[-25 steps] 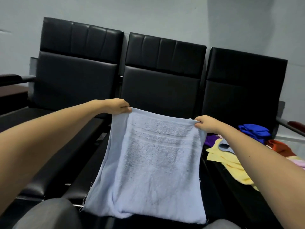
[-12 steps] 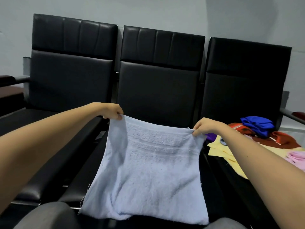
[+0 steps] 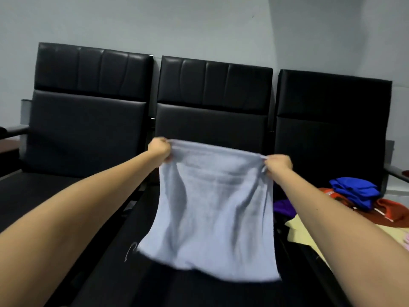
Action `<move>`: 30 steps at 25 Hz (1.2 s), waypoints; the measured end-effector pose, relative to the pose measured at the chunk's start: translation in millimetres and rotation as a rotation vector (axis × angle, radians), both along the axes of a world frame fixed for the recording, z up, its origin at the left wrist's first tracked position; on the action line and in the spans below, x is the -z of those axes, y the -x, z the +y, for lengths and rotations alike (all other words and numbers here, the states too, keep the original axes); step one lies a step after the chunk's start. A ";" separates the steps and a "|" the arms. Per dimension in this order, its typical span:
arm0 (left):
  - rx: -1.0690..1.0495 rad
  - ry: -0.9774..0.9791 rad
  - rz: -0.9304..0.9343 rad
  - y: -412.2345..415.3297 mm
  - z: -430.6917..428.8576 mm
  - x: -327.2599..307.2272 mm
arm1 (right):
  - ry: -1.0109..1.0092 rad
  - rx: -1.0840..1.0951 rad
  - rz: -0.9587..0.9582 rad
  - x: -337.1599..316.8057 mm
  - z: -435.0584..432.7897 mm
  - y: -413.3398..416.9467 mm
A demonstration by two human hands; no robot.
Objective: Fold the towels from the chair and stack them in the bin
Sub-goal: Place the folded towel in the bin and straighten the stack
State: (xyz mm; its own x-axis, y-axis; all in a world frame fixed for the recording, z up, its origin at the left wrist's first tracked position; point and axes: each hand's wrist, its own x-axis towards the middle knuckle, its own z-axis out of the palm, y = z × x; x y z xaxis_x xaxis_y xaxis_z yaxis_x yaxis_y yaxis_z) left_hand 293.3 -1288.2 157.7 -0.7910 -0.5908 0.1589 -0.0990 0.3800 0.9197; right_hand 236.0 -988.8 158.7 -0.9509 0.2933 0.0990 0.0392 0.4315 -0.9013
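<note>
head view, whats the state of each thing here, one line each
pale blue terry towel, hanging spread, not yet folded
left hand, pinching its top left corner
right hand, pinching its top right corner
bright blue cloth, bunched up
pale yellow cloth, lying loose, unfolded

no readable text anywhere.

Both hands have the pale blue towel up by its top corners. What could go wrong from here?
1. The left hand and right hand only pinch the pale blue towel at its top corners, so a slip could drop one side and spoil the fold.
2. Its right edge hangs near the loose towel pile and might drag some of it along.
</note>
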 end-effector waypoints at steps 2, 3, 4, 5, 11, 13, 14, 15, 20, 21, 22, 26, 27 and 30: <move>-0.104 0.168 0.257 -1.9 6.4 -29.1 | -0.151 0.083 0.228 -30.7 -1.2 0.7; -0.113 0.238 0.345 -5.8 10.1 -38.8 | -0.224 0.112 0.316 -42.6 -2.1 -5.2; -0.125 0.254 0.420 -10.4 15.0 -44.4 | -0.260 0.123 0.375 -49.9 -2.5 -11.6; -0.152 0.255 0.490 -13.2 17.2 -46.8 | -0.267 0.121 0.413 -53.3 -1.5 -19.5; -0.002 0.485 0.381 -43.3 0.2 -35.5 | -0.470 -0.130 0.286 -38.0 33.0 -38.0; 0.250 0.551 0.225 -56.8 -17.5 -28.7 | -0.564 -0.439 0.079 -31.4 50.7 -44.9; 0.429 0.561 0.100 -63.8 -27.6 -24.3 | -0.653 -0.570 -0.079 -27.1 57.7 -50.2; 0.593 0.581 -0.064 -71.6 -35.0 -20.6 | -0.719 -0.680 -0.239 -22.2 62.5 -55.5; 0.827 0.698 -0.797 -94.3 -32.2 12.0 | -0.744 -0.938 -0.749 19.7 59.4 -69.5; 0.827 0.679 -0.863 -95.0 -29.6 17.3 | -0.778 -0.945 -0.790 27.1 55.5 -69.5; 0.824 0.653 -0.903 -93.8 -27.9 21.8 | -0.787 -0.938 -0.804 32.9 52.6 -68.2; 0.556 0.654 -0.681 -67.3 -33.3 39.1 | -0.785 -0.736 -0.447 49.8 43.0 -49.1; 0.457 0.664 -0.612 -58.9 -32.8 43.7 | -0.747 -0.661 -0.303 55.2 37.8 -42.3; 0.334 1.041 -0.640 -39.2 -19.7 65.0 | -0.730 -0.489 -0.129 78.6 19.3 -29.6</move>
State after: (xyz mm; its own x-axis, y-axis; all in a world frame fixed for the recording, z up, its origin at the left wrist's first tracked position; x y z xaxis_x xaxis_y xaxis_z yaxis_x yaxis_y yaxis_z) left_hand 332.5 -1307.9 92.7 -0.9840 -0.1740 -0.0385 -0.1740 0.9847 -0.0050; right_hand 265.6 -969.5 80.1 -0.9700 -0.2427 -0.0141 -0.2175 0.8921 -0.3960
